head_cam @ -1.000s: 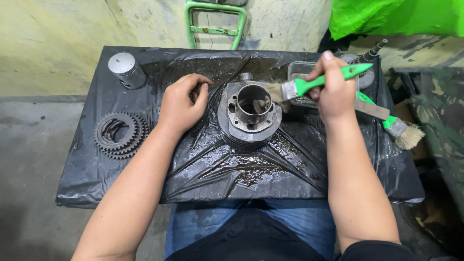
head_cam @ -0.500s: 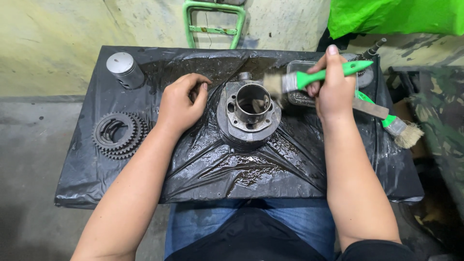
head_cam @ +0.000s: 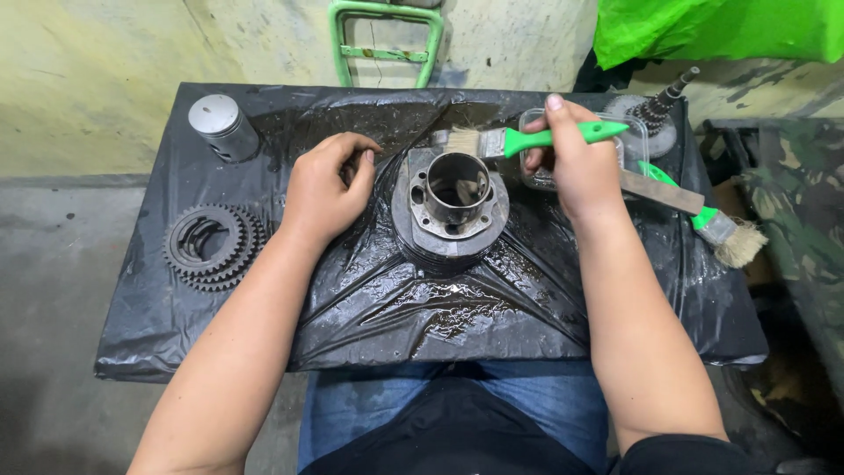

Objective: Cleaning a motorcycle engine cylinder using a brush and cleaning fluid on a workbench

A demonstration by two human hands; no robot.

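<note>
A grey finned engine cylinder (head_cam: 450,211) stands upright in the middle of a table wrapped in wet black plastic (head_cam: 369,308). My left hand (head_cam: 327,186) rests loosely curled on the plastic just left of the cylinder, holding nothing. My right hand (head_cam: 571,165) grips a green-handled paintbrush (head_cam: 527,139) held level, its bristles above the cylinder's far rim. Under that hand sits a clear plastic tub (head_cam: 538,167).
A silver piston (head_cam: 222,127) stands at the far left corner. A stack of gears (head_cam: 209,246) lies at the left edge. A second green brush (head_cam: 716,230) and a flat file (head_cam: 664,192) lie at right, near a geared shaft (head_cam: 659,104). A green frame (head_cam: 385,35) stands behind the table.
My right hand has carried the brush leftward and up, from beside the cylinder's right side to over its far rim. My left hand has stayed put.
</note>
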